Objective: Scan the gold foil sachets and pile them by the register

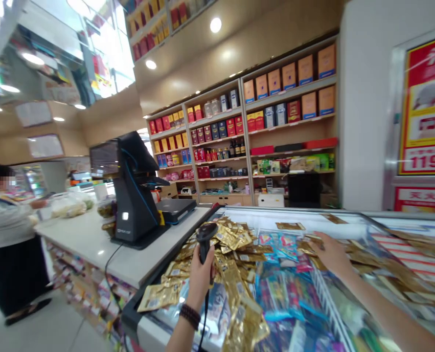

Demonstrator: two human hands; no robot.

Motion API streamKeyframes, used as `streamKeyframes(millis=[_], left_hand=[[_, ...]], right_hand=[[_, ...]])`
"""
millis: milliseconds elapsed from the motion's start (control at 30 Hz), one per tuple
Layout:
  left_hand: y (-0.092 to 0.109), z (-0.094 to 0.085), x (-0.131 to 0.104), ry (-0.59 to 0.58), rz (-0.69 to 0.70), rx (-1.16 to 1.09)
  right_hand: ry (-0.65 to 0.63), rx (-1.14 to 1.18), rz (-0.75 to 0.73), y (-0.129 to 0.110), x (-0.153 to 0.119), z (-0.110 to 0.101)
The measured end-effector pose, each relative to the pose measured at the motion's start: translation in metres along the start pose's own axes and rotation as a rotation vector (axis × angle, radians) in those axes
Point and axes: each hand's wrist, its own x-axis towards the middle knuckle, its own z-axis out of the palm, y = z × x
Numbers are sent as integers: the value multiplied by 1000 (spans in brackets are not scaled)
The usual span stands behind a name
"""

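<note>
My left hand [200, 279] is wrapped around the handle of a black barcode scanner [207, 231], whose head points up and away from me. Its cord hangs down past my wrist. Around and under the scanner lies a heap of shiny gold foil packets [235, 235], spread over the glass top of a chest freezer [294, 213]. Farther right, my right hand [329, 253] has its fingers closed on the edge of a gold foil packet [307, 244]. More gold packets [364, 256] lie beside that wrist, partly behind my forearm.
Blue frozen-food packages [288, 293] show through the glass, beside a white wire divider [325, 303]. On the left counter [129, 266] stand a checkout terminal [134, 195] and a flat black device [176, 209]. A person [10, 244] stands beyond it. Stocked shelves [217, 142] line the back wall.
</note>
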Motion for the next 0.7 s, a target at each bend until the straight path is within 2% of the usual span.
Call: streamKeyframes(millis=[67, 167, 333, 433, 533, 633, 700], left_hand=[[1, 16, -4, -83, 1, -30], [2, 49, -14, -183, -13, -86], [-2, 114, -39, -330, -51, -153], [-10, 151, -58, -413, -82, -151], [-21, 183, -80, -449, -126, -146], [-35, 206, -100, -542, -174, -142], [-46, 215, -110, -616, -212, -128]], right_hand=[[23, -163, 15, 30, -6, -34], [29, -348, 147, 59, -19, -75], [3, -485, 386, 85, -42, -118], [1, -515, 444, 101, -56, -131], [29, -493, 406, 120, -67, -135], [95, -425, 352, 135, -68, -132], [143, -378, 279, 139, -65, -128]])
